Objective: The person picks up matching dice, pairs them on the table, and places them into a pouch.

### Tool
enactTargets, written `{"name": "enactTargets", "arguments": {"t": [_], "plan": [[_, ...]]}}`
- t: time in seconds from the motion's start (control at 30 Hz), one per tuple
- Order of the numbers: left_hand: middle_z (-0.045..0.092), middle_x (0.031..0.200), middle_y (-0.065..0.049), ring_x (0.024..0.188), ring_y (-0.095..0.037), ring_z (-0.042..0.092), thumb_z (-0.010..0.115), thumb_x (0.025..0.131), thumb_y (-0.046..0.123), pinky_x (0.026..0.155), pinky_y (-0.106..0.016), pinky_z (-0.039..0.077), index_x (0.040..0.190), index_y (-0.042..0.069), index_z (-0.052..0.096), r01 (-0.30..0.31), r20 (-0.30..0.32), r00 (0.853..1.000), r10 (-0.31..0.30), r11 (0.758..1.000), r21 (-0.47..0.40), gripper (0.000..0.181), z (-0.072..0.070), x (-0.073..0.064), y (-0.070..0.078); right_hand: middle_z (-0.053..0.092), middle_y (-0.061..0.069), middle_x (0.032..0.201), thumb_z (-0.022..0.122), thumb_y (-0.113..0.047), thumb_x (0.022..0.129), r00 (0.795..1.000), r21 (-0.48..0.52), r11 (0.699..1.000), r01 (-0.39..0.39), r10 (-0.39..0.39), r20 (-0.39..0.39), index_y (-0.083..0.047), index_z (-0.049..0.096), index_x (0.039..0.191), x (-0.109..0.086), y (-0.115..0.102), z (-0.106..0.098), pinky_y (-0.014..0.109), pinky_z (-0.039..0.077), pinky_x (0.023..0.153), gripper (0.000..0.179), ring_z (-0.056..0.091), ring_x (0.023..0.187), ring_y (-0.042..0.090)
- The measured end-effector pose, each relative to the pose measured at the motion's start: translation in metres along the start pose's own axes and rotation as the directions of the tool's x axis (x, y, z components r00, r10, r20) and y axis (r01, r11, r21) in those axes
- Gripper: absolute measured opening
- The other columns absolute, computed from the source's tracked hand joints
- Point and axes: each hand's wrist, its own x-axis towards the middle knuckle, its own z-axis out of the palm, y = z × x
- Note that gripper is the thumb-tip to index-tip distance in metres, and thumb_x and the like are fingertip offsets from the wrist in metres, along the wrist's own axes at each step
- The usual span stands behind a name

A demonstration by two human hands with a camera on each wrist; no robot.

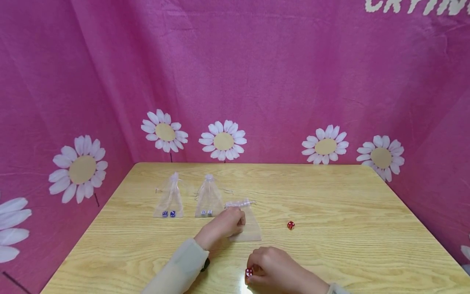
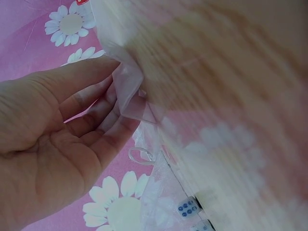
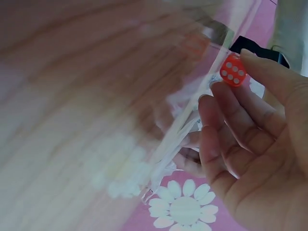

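Note:
My right hand point(image 1: 279, 271) pinches a red die point(image 1: 249, 272) with white pips between thumb and fingers, low over the front of the table. In the right wrist view the same red die point(image 3: 233, 70) shows six pips. My left hand point(image 1: 225, 224) reaches to a pale sheer pouch point(image 1: 251, 226) lying flat, and covers part of it. In the left wrist view its thumb and fingers pinch the thin fabric point(image 2: 128, 84) of that pouch. A second red die point(image 1: 291, 225) lies on the table to the right of the pouch.
Two gathered sheer pouches stand left of my left hand on the wooden table point(image 1: 330, 192): one pouch point(image 1: 169, 200) holds two blue dice, the other pouch point(image 1: 209, 198) two white dice. A pink flowered curtain point(image 1: 271, 81) hangs behind and at both sides.

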Motion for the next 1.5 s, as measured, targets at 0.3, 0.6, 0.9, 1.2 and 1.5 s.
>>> {"name": "enactTargets", "arguments": {"t": [0.3, 0.6, 0.9, 1.2, 1.5], "plan": [[0.062, 0.083, -0.002, 0.074, -0.007, 0.049, 0.071, 0.085, 0.002, 0.068, -0.019, 0.045, 0.084, 0.006, 0.068, 0.010, 0.003, 1.000, -0.010, 1.000, 0.008, 0.006, 0.002, 0.000, -0.001, 0.053, -0.017, 0.071, 0.073, -0.021, 0.079, 0.999, -0.075, 0.997, 0.036, -0.037, -0.005, -0.023, 0.064, 0.077, 0.000, 0.000, 0.005, 0.004, 0.030, 0.060, 0.010, 0.038, 0.065, -0.010], [0.063, 0.083, -0.002, 0.075, -0.009, 0.052, 0.072, 0.085, 0.002, 0.069, -0.020, 0.046, 0.084, 0.005, 0.068, -0.009, -0.005, 1.000, 0.009, 1.000, 0.024, 0.005, 0.002, 0.000, -0.001, 0.064, -0.015, 0.082, 0.073, -0.030, 0.087, 0.995, 0.152, 0.983, -0.102, 0.098, 0.031, -0.018, 0.068, 0.088, -0.004, 0.007, -0.004, 0.012, 0.046, 0.067, 0.013, 0.052, 0.075, -0.010], [0.063, 0.083, -0.004, 0.075, -0.009, 0.051, 0.071, 0.084, 0.000, 0.068, -0.021, 0.046, 0.084, 0.005, 0.069, -0.014, -0.014, 1.000, 0.014, 1.000, 0.005, 0.005, 0.003, 0.000, -0.002, 0.071, 0.000, 0.085, 0.073, -0.020, 0.087, 0.934, 0.419, 0.874, -0.248, 0.330, -0.135, -0.006, 0.071, 0.091, -0.016, 0.043, -0.018, 0.019, 0.052, 0.066, 0.014, 0.057, 0.074, -0.006], [0.061, 0.084, -0.002, 0.074, -0.008, 0.048, 0.071, 0.086, 0.002, 0.067, -0.020, 0.044, 0.086, 0.005, 0.068, 0.006, -0.006, 1.000, -0.006, 1.000, -0.004, 0.004, 0.004, -0.002, -0.003, 0.073, 0.003, 0.090, 0.073, -0.020, 0.087, 0.830, 0.427, 0.810, -0.401, 0.519, -0.205, -0.008, 0.073, 0.095, -0.046, 0.079, -0.040, 0.019, 0.053, 0.067, 0.015, 0.059, 0.074, -0.005], [0.061, 0.084, -0.002, 0.074, -0.008, 0.047, 0.070, 0.086, 0.001, 0.067, -0.020, 0.044, 0.086, 0.006, 0.068, -0.007, -0.008, 1.000, 0.007, 1.000, -0.002, 0.006, 0.005, 0.000, -0.004, 0.072, -0.003, 0.083, 0.074, -0.018, 0.086, 0.792, 0.358, 0.789, -0.500, 0.584, -0.179, -0.011, 0.072, 0.092, -0.047, 0.101, -0.045, 0.019, 0.052, 0.067, 0.009, 0.059, 0.072, -0.003]]}}
